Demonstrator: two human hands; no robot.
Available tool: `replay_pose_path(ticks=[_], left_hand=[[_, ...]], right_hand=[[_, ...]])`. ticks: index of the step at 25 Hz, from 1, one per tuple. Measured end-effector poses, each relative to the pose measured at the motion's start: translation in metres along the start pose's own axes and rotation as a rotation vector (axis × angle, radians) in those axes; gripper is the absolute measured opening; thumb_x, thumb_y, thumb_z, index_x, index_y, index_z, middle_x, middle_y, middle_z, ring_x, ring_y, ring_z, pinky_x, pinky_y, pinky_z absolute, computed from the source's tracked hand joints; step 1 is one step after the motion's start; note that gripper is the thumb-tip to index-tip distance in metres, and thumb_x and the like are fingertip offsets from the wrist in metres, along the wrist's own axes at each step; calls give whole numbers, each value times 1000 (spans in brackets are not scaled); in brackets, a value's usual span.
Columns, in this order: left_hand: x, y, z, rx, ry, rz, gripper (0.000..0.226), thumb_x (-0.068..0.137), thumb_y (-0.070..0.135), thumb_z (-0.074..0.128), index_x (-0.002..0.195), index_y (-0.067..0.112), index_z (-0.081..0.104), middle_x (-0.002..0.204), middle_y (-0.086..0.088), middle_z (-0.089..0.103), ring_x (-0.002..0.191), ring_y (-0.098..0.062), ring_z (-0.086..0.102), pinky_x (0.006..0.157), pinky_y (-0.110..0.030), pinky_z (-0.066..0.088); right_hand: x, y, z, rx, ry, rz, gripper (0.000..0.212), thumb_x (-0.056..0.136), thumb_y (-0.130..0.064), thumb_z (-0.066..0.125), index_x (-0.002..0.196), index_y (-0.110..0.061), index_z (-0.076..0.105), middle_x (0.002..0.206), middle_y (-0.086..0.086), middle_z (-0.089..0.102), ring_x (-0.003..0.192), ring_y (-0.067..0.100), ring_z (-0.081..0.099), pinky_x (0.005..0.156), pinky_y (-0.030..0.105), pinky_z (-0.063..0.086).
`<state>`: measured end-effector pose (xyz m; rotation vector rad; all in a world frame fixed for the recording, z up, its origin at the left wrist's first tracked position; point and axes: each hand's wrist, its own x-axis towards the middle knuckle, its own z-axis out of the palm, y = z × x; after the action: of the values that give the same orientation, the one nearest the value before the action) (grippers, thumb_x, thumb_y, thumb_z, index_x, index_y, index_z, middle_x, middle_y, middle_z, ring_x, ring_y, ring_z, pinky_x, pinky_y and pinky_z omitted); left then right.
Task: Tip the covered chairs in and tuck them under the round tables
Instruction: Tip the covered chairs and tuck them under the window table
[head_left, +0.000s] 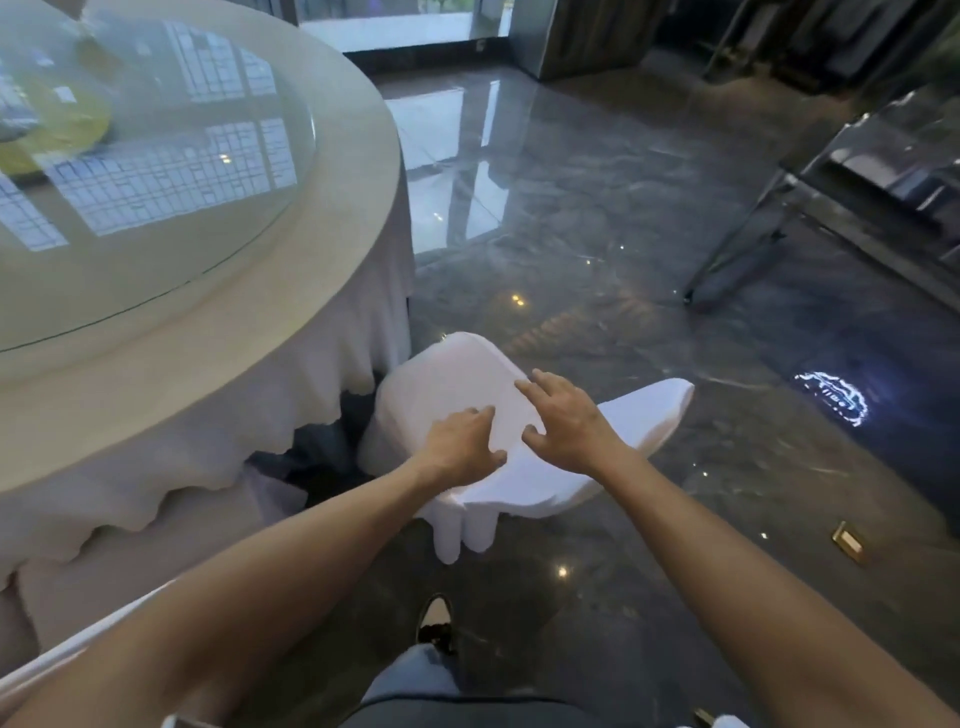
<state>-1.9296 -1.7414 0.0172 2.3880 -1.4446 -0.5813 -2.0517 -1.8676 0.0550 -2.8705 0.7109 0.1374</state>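
Observation:
A chair in a white cover (447, 384) stands on the dark floor just right of the round table (343, 218), its seat end near the hanging tablecloth (223, 415) and its backrest stretching right. My left hand (462, 447) rests on the cover with fingers curled onto the cloth. My right hand (566, 415) hovers at or touches the cover beside it, fingers spread. Whether either hand grips the cloth is unclear. A glass turntable lies on the table top.
Polished dark marble floor (597, 234) spreads to the right and ahead. Metal frame legs (748, 244) stand at the right. A brass floor socket (849, 543) sits at lower right. Another white-covered edge (47, 670) shows at bottom left. My shoe (436, 618) is below the chair.

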Motion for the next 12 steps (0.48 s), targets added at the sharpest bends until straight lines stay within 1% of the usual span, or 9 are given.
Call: replay_pose_path(ticks=[2,5,7,9,11,12], left_hand=[[15,19,19,-9,-63,8,66,89,55,63,145,26,41,137,2,58,113,-23,60,97,-36,47],[30,42,45,-44,-184,7,76,81,61,68,144,29,41,133,4,61,107,-20,60,92,-35,50],[36,57,60,-88,-247,10,80,78,62,71,144,29,40,133,4,60,108,-21,59,92,-35,51],[39,76,72,-108,-297,1,82,76,64,70,143,27,40,132,1,59,108,-20,58,93,-38,51],[43,94,81,-101,-317,-24,78,77,60,70,140,24,43,128,-2,60,106,-22,58,92,-38,52],[45,103,88,-100,-314,-45,72,78,57,71,137,22,46,125,-4,60,105,-22,58,91,-38,52]], right_hand=[[-5,29,-4,15,-46,19,66,87,-26,60,148,-17,37,155,14,35,140,33,33,115,47,26],[-17,73,-3,47,-167,30,74,78,-24,58,149,-24,35,159,11,28,142,31,28,119,47,18],[-27,104,2,40,-263,33,81,71,-28,56,149,-27,34,159,9,27,142,29,27,120,47,14],[-36,135,8,-11,-346,-3,85,66,-34,50,149,-27,35,158,11,29,143,28,27,121,47,8],[-40,163,13,-120,-368,-79,83,64,-33,48,146,-25,37,154,12,34,143,27,28,120,52,4],[-41,178,15,-173,-356,-104,80,66,-32,48,145,-23,40,152,12,37,142,28,29,119,55,4]])
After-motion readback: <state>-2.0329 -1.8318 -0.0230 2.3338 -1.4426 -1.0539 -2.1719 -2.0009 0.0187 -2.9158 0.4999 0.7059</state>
